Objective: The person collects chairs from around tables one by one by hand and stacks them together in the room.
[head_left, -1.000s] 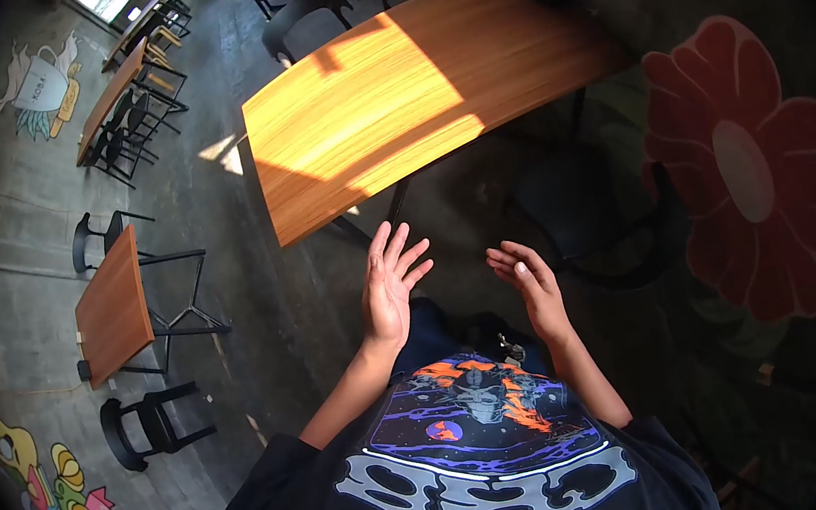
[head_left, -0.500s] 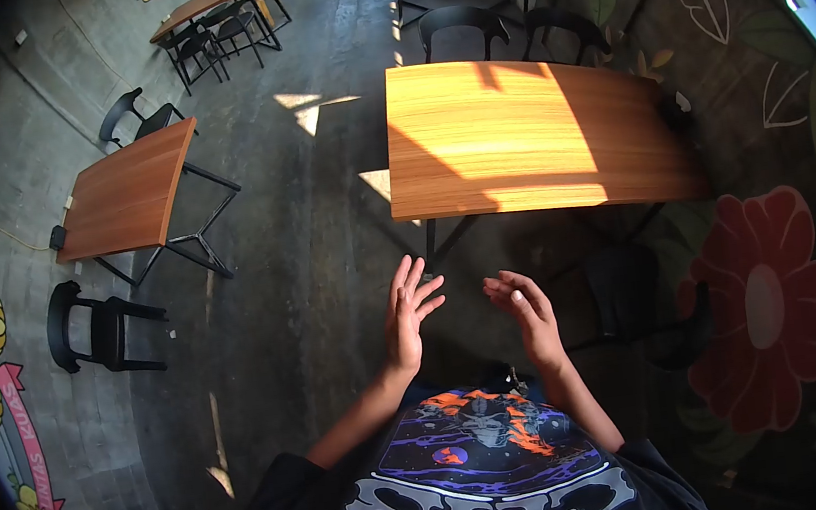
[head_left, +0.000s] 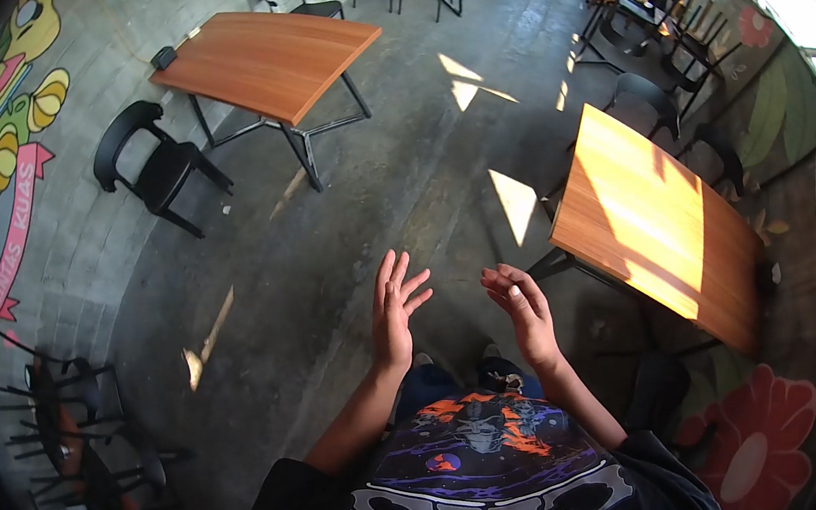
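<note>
My left hand (head_left: 395,312) is raised in front of my body, its fingers stretched and spread, holding nothing. Level with it, my right hand (head_left: 524,316) has gently bent fingers, the thumb in front of them, and nothing in it. A gap separates the two hands, palms turned roughly towards each other. Nearest to the right hand is a sunlit wooden table (head_left: 614,206) with dark legs, apart from my fingers. Below the hands is my black printed T-shirt (head_left: 480,448).
A second wooden table (head_left: 275,59) stands at the upper left, with a black chair (head_left: 165,167) before it. Stacked black furniture (head_left: 95,422) is at the lower left. More chairs (head_left: 647,102) line the right wall. Grey concrete floor (head_left: 325,234) runs between the tables.
The view has turned left, so the sunlit table sits further right and tilted, while the left table is nearer the middle. Both hands keep nearly the same pose.
</note>
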{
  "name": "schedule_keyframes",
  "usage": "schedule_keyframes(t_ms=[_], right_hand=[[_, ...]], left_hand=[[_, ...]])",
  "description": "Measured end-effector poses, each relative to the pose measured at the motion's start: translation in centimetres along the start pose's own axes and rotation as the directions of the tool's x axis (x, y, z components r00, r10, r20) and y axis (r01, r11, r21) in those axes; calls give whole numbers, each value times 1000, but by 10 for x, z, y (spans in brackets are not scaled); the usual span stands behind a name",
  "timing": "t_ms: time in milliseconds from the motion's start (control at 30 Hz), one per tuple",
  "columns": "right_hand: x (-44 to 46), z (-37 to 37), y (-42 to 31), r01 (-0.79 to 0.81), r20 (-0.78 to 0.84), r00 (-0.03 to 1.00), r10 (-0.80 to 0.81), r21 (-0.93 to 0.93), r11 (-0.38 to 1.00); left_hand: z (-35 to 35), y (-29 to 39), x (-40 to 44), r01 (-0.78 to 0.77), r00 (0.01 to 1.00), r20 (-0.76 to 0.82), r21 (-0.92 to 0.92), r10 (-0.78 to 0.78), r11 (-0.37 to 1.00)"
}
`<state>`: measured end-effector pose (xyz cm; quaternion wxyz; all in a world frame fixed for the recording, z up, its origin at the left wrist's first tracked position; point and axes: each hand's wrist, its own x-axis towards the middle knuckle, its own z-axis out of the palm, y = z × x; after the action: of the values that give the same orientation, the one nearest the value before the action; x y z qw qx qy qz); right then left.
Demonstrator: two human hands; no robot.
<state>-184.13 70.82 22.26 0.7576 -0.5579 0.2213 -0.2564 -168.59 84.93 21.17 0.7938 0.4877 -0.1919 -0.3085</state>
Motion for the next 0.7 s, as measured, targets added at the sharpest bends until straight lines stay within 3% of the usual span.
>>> schedule_keyframes(t_ms=[67,233,367,533,700], right_hand=[[13,18,4,-33,100,994,35,-17,999],[40,55,24,-100,278,956,93,14,995],[55,77,24,-96,375,922,93,-11,995],[65,87,25,-58,400,915,45,21,998],[61,70,25,-57,288,956,53,4,998]], left_hand=[[-13,13,0,-44,997,-60,70,48,997],[-46,30,-23,-138,959,-244,39,143,990],[-56,32,-50,-111,911,-386,107,144,988],[-57,29,-47,-80,917,-386,72,102,994],[-65,24,-26,-88,954,-281,76,106,993]])
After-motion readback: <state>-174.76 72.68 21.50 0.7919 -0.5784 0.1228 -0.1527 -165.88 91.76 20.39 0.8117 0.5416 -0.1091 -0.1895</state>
